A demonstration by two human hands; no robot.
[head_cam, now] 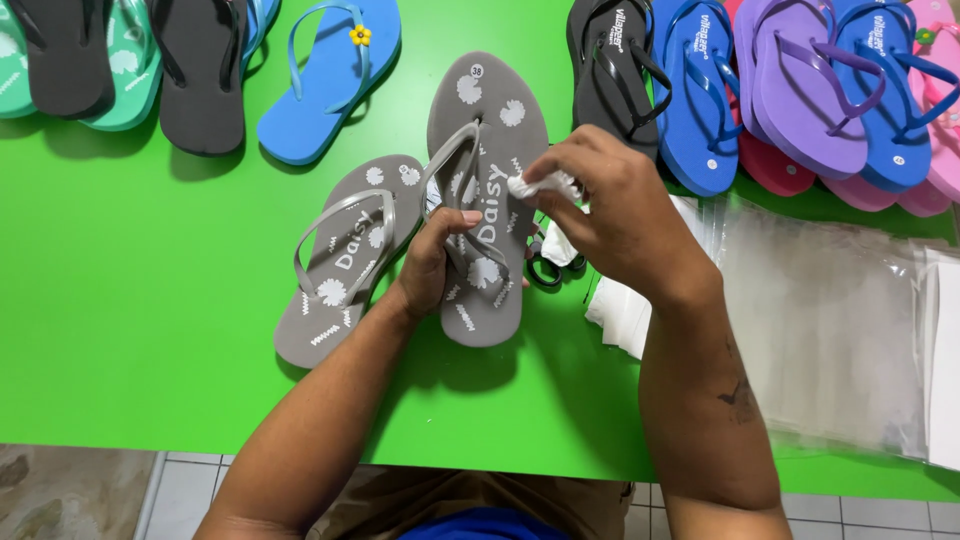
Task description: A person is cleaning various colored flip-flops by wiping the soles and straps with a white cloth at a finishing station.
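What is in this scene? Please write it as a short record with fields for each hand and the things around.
Left hand: holds a grey flip-flop with white flower prints, raised off the table.
Right hand: fingers pinch a small white piece against that flip-flop.
Second grey flip-flop: lies flat on the green table.
Scissors: black handles, under the hands.
Right side: clear plastic bags.
Far edge: coloured flip-flops.

I see a green table (120, 300) with black and teal flip-flops (110, 60) at its far left, a blue flip-flop (310, 100) with a yellow flower beside them, and black, blue, purple and pink pairs (800, 90) far right. Clear bags (830, 320) lie right; scissors (545, 270) mid-table.
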